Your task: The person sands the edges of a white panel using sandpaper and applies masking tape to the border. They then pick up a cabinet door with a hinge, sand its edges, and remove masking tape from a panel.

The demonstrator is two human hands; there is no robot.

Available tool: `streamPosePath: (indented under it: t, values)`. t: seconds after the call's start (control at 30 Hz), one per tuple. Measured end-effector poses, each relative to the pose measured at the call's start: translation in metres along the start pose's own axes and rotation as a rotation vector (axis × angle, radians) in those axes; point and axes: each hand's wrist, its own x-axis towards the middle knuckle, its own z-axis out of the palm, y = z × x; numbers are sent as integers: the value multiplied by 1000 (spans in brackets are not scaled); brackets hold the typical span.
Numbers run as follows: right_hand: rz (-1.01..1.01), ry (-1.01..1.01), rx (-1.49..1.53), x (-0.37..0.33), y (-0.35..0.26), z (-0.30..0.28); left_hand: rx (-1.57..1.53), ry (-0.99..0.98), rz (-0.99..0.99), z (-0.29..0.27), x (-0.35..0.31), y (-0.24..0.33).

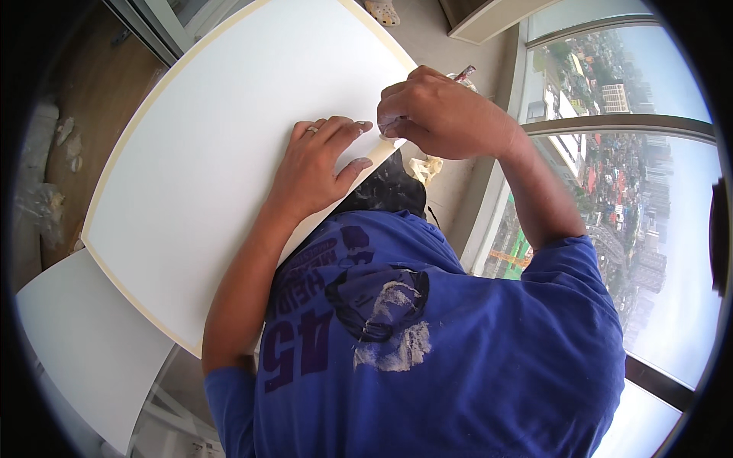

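Observation:
A large white board (191, 145) lies in front of me, with cream tape (145, 91) along its edges. My left hand (324, 156) rests on the board by its near right edge, fingers spread and a ring on one of them. Just right of it, my right hand (427, 111) is closed at the same edge, its fingers pinched together. A small pale bit (393, 141) shows under its fingers, but what they hold is mostly hidden. Beyond that hand, a red and dark stick-like end (464, 73) pokes out; whether it is held I cannot tell.
Crumpled cream tape (426, 169) is on the floor to the right, near a dark cloth-like thing (389, 187). Another white panel (95, 343) lies at lower left. Tall windows (611, 183) line the right side. A person's clog (382, 12) shows at the far edge.

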Motion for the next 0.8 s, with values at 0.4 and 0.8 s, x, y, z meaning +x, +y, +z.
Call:
streamPosePath:
  t: [0.4, 0.8]
  values:
    - [-124, -29, 184, 47, -6, -9, -274, -70, -93, -2, -3, -19]
    - [-49, 617, -70, 94, 46, 113, -430, -121, -138, -26, -23, -2]
